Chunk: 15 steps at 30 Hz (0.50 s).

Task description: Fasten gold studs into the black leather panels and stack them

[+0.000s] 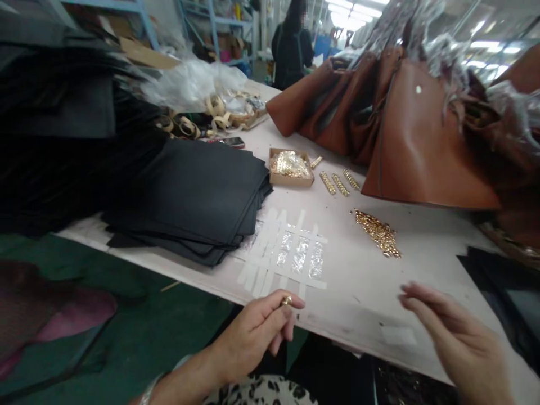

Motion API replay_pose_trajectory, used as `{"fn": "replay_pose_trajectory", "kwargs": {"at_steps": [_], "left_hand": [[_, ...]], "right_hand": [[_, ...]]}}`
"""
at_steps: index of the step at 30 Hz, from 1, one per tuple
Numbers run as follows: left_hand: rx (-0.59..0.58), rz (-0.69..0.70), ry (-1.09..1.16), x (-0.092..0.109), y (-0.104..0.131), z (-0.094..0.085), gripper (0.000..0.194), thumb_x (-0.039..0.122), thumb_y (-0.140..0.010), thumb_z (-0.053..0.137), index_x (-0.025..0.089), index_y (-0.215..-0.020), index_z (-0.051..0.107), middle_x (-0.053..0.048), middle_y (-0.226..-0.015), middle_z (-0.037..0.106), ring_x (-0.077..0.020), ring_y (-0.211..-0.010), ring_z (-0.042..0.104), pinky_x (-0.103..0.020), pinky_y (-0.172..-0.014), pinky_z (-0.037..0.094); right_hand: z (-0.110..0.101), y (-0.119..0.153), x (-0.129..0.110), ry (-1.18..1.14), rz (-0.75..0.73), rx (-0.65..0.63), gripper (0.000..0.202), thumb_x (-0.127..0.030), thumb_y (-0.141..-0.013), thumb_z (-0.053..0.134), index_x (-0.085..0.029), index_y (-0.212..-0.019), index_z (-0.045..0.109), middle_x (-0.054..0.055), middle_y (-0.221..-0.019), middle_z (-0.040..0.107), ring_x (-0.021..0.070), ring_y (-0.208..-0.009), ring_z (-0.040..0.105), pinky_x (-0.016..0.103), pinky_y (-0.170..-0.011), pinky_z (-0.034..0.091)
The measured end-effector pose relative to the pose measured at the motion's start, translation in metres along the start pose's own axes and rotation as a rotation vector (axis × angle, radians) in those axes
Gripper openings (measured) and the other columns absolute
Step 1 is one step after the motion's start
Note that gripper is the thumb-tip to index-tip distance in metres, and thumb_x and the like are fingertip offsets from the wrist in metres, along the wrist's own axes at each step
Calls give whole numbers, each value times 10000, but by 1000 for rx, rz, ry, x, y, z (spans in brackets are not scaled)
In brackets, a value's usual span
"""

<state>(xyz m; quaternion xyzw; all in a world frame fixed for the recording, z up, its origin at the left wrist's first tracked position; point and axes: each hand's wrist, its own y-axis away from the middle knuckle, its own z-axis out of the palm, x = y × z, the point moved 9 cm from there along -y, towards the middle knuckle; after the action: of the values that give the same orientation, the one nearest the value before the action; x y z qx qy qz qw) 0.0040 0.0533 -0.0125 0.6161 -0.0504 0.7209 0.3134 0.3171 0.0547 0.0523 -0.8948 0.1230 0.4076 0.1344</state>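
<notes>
My left hand [264, 326] is at the table's front edge, thumb and index finger closed on a small gold metal piece [287, 301]. Most of that piece is hidden by the fingers. My right hand [451, 332] hovers over the table's right side, slightly blurred, its fingers stretched out and nothing visible between them. Beyond it lies a loose pile of small gold metal pieces [378, 233]. White tape strips [270, 259] frame shiny clear patches [300, 256] on the tabletop ahead of my left hand.
Black sheets [181, 191] are stacked at left. A small cardboard box [291, 181] holds gold pieces in clear plastic, with several short gold chain strips [340, 184] beside it. Brown bags [422, 135] stand at the right rear. A phone [234, 142] lies behind the sheets. A person [291, 50] stands farther back.
</notes>
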Motion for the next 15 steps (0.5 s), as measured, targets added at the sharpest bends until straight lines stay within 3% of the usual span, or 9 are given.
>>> {"fn": "replay_pose_trajectory", "kwargs": {"at_steps": [3, 5, 7, 10, 13, 15], "left_hand": [[-127, -27, 150, 1, 6, 5, 454, 524, -965, 457, 166, -1223, 564, 29, -735, 547, -49, -477, 405, -190, -453, 235], [-141, -9, 216, 2, 11, 1, 491, 551, -946, 479, 168, -1241, 563, 18, -747, 557, -50, -472, 416, -190, -445, 242], [-110, 16, 222, 0, 14, -6, 498, 586, -936, 461, 142, -1094, 622, 12, -701, 547, -57, -466, 414, -196, -447, 256], [-57, 37, 177, -4, 17, -16, 603, 678, -916, 382, 135, -772, 602, 18, -569, 480, -68, -442, 378, -205, -444, 256], [1, 69, 127, -7, 19, -28, 673, 752, -878, 354, 137, -735, 586, 12, -572, 476, -78, -457, 394, -204, -450, 282], [37, 93, 89, -9, 21, -36, 688, 754, -879, 349, 126, -776, 610, -2, -628, 499, -86, -495, 428, -204, -472, 311]], "right_hand": [[82, 26, -87, -92, -391, -429, 245, -265, -893, 640, -268, -1137, 663, 41, -1086, 709, 207, -979, 674, 325, -854, 547], [120, 43, -137, -165, -608, -579, 319, -187, -907, 610, -283, -1211, 606, 38, -1077, 699, 192, -996, 655, 321, -839, 545], [146, 56, -171, -200, -755, -679, 339, -139, -916, 583, -268, -1229, 577, 38, -1017, 698, 184, -950, 646, 329, -815, 541], [166, 68, -197, -225, -920, -740, 322, -66, -909, 551, -223, -1188, 578, 39, -913, 699, 175, -835, 634, 312, -750, 538], [175, 73, -205, -251, -1038, -730, 351, -22, -880, 567, -209, -1177, 567, 34, -848, 696, 168, -763, 629, 279, -702, 548], [185, 71, -204, -231, -1023, -744, 344, -34, -874, 584, -221, -1162, 560, 27, -819, 685, 160, -733, 638, 250, -669, 554]]}}
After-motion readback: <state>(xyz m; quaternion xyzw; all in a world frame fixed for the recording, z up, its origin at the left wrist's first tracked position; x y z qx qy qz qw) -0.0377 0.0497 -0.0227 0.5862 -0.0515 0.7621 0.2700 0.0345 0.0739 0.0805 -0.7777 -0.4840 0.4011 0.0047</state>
